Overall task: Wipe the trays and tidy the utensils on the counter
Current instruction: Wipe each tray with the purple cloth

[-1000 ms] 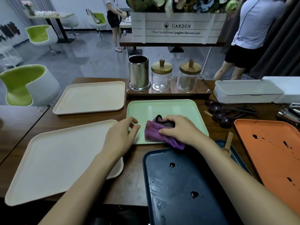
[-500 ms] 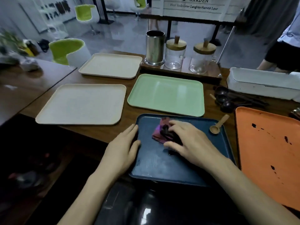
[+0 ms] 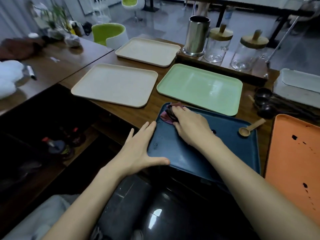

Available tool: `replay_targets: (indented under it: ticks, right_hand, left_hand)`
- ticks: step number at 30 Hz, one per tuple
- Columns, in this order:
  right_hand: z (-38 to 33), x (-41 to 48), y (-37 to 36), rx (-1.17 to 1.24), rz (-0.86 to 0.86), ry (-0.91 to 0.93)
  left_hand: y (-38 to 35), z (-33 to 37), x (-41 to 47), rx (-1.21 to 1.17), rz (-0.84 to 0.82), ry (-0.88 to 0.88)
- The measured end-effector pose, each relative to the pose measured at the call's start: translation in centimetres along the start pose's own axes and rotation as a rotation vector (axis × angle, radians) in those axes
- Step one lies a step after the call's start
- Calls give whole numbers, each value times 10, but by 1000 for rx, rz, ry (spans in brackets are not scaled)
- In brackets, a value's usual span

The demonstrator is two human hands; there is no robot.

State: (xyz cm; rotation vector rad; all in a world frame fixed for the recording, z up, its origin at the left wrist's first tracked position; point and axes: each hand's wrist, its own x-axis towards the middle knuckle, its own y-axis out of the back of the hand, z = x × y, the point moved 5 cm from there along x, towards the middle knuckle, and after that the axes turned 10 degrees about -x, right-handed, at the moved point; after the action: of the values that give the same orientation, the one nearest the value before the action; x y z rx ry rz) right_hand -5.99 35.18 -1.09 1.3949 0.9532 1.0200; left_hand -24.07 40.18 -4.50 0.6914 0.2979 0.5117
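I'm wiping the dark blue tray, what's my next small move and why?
Probably sweep the cloth rightward with your right hand across the dark blue tray: it sits in the far left corner, a dark spot shows beside your wrist, your left hand steadies the edge.

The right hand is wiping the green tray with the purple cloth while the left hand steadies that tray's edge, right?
Not the green tray: the head view shows the right hand holding the purple cloth on the dark blue tray. The left hand steadies that tray's edge.
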Motion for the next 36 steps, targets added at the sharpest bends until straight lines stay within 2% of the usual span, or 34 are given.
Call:
replay_targets:
  ticks: [7, 16, 19, 28, 32, 36]
  right_hand:
    - [-2, 9, -8, 44, 4, -25]
    - [-37, -36, 2, 146, -4, 162]
    - [-34, -26, 0, 131, 5, 145]
    - [-13, 35, -7, 41, 40, -100]
    - [-16, 28, -6, 47, -5, -79]
    - [-31, -12, 5, 115, -96, 22]
  left_hand:
    - [3, 0, 0, -15, -54, -28]
    - [1, -4, -2, -105, -13, 5]
    - [3, -1, -2, -102, -24, -6]
    - [5, -6, 3, 1, 10, -42]
    - [5, -8, 5, -28, 22, -53]
    - [5, -11, 6, -52, 16, -43]
